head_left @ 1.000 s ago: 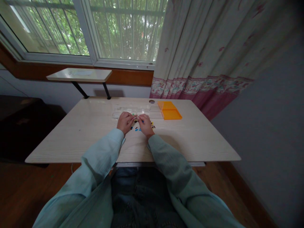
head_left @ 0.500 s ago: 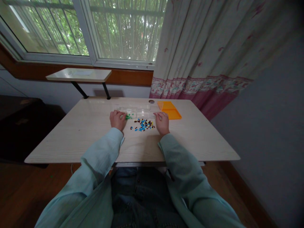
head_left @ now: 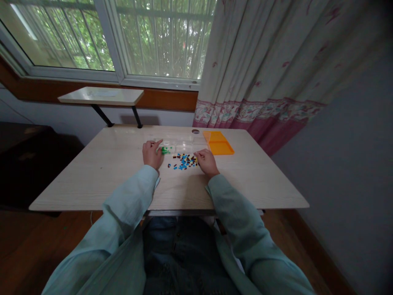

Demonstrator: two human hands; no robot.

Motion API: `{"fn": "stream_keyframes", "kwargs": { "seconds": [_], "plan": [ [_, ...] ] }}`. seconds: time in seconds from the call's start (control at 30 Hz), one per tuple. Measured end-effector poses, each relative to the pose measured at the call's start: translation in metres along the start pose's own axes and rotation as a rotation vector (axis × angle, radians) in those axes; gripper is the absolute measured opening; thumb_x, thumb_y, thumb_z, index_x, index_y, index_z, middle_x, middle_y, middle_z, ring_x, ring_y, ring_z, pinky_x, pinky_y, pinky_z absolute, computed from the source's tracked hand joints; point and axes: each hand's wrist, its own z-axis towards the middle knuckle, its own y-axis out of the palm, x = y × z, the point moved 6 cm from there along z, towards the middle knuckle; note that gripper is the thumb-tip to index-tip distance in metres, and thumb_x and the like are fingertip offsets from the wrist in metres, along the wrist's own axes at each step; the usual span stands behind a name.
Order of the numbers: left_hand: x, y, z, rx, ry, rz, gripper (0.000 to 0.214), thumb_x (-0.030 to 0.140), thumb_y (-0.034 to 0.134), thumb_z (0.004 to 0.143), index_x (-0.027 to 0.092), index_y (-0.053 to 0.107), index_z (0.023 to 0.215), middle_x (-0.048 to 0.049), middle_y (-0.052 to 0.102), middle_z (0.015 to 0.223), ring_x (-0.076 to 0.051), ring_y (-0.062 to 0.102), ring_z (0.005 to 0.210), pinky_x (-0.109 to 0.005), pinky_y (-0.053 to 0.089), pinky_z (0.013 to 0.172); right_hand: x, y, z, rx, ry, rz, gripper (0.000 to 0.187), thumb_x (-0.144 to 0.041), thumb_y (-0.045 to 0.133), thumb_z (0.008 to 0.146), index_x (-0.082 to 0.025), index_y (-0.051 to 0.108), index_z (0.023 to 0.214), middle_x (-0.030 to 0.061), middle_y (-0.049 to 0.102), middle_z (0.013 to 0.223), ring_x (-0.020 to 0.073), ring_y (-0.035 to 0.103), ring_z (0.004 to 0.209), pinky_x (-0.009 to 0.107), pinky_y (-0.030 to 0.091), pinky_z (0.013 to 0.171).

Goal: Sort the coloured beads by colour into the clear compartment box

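Observation:
My left hand [head_left: 151,155] rests at the left end of a clear plastic compartment box [head_left: 184,146], index finger stretched over it and thumb apart. Beside that thumb, small green pieces [head_left: 166,150] lie in or against the box's left part; I cannot tell which. Just in front of the box, a loose pile of tiny blue, dark brown and yellow pieces [head_left: 185,162] is spread on the tabletop. My right hand [head_left: 208,162] is at the pile's right edge, its fingertips pinched together. Whatever is between those fingertips is too small or hidden to make out.
An orange two-part tray [head_left: 225,148] lies right of the clear box. Behind them is a round cable hole [head_left: 195,131] in the light wooden table [head_left: 123,180]. A small raised shelf [head_left: 102,96] stands at the back left, and a curtain [head_left: 251,82] hangs behind the right side.
My right hand has come down and left from the box's right end to the pile's edge. My left index finger has lifted and straightened away from the thumb.

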Motion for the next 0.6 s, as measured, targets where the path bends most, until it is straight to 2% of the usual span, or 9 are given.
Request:
{"fn": "stream_keyframes", "kwargs": {
  "seconds": [0.1, 0.27, 0.33, 0.47, 0.6],
  "plan": [
    [0.017, 0.008, -0.005, -0.099, 0.161, -0.064, 0.032, 0.020, 0.050, 0.085, 0.026, 0.064, 0.114, -0.0074, 0.053, 0.097, -0.023, 0.048, 0.097, -0.041, 0.041, 0.089, 0.001, 0.002, -0.001, -0.019, 0.002, -0.074, 0.025, -0.028, 0.050, 0.089, -0.016, 0.072, 0.089, 0.0074, 0.065, 0.086, 0.0180, 0.055, 0.087, 0.030, 0.040, 0.084],
    [0.044, 0.032, -0.019, -0.342, 0.373, -0.096, 0.031, 0.013, 0.047, 0.083, 0.022, 0.066, 0.105, -0.0071, 0.062, 0.102, -0.023, 0.052, 0.098, -0.039, 0.043, 0.089, -0.004, 0.013, -0.004, -0.156, -0.009, -0.184, 0.024, -0.024, 0.052, 0.087, -0.017, 0.071, 0.100, 0.0086, 0.063, 0.096, 0.0194, 0.051, 0.095, 0.031, 0.037, 0.089],
    [0.050, 0.038, -0.023, -0.382, 0.396, -0.030, 0.029, 0.014, 0.049, 0.082, 0.021, 0.066, 0.104, -0.0083, 0.063, 0.100, -0.024, 0.051, 0.097, -0.041, 0.043, 0.089, -0.008, 0.016, -0.006, -0.180, -0.006, -0.210, 0.026, -0.024, 0.051, 0.087, -0.016, 0.069, 0.104, 0.0095, 0.061, 0.099, 0.0202, 0.050, 0.097, 0.031, 0.036, 0.089],
    [0.051, 0.044, -0.025, -0.408, 0.351, 0.096, 0.023, 0.016, 0.050, 0.083, 0.018, 0.067, 0.099, -0.0116, 0.061, 0.096, -0.026, 0.051, 0.093, -0.042, 0.043, 0.086, -0.016, 0.024, -0.007, -0.197, 0.001, -0.226, 0.029, -0.018, 0.048, 0.087, -0.016, 0.067, 0.109, 0.0103, 0.058, 0.101, 0.0207, 0.047, 0.100, 0.031, 0.035, 0.091],
    [0.049, 0.048, -0.027, -0.435, 0.338, 0.101, 0.022, 0.014, 0.049, 0.083, 0.014, 0.067, 0.096, -0.0125, 0.060, 0.092, -0.025, 0.051, 0.091, -0.040, 0.043, 0.085, -0.023, 0.032, -0.007, -0.229, -0.014, -0.198, 0.034, -0.011, 0.047, 0.084, -0.016, 0.066, 0.112, 0.0100, 0.057, 0.102, 0.0201, 0.047, 0.100, 0.030, 0.035, 0.094]
  ]
}}
